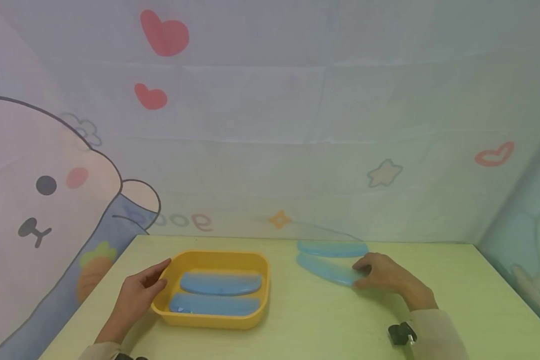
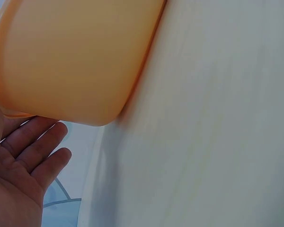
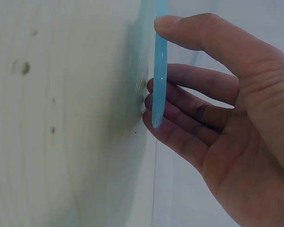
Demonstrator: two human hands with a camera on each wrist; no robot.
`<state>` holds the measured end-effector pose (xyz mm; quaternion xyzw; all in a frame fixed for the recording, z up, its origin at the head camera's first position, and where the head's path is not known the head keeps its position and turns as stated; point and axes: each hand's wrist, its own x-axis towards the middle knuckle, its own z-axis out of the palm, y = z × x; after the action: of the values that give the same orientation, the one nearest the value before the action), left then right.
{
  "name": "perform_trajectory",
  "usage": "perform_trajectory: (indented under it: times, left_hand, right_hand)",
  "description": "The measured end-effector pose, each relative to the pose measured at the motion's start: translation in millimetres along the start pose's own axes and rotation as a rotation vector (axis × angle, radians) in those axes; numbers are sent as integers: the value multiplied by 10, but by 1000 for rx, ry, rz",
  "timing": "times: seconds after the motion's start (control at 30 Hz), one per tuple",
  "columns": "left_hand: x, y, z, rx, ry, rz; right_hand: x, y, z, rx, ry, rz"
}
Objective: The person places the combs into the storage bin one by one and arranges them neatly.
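Note:
A blue comb (image 1: 326,268) lies slanted at the right part of the table, its right end in the grip of my right hand (image 1: 382,274). In the right wrist view the thumb is against the spine of that comb (image 3: 159,90), with the other fingers curled behind it. Just beyond lies another blue comb (image 1: 333,249). My left hand (image 1: 137,290) touches the left rim of a yellow tray (image 1: 211,321), its fingers loosely extended in the left wrist view. Inside the tray are two blue combs, a rear one (image 1: 220,284) and a front one (image 1: 216,305).
The pale yellow-green table (image 1: 324,325) ends at the back against a hanging cloth (image 1: 261,110) printed with hearts and a bear. Another cloth (image 1: 535,240) hangs along the right side. A dark device (image 1: 401,333) is at the right sleeve.

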<state>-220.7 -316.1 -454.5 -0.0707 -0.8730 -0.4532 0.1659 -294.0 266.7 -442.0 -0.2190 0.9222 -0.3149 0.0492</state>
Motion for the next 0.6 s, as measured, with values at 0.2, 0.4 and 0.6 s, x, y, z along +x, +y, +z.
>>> perform_trajectory:
  times: [0.2, 0.4, 0.6]
  left_hand:
    - [8, -19, 2, -2, 1, 1]
    - [0, -18, 0, -4, 0, -13]
    - [8, -33, -2, 15, -1, -20]
  right_hand:
    - [11, 0, 0, 11, -14, -9]
    - [15, 12, 2, 41, -14, -15]
    - [16, 1, 5, 48, -17, -13]
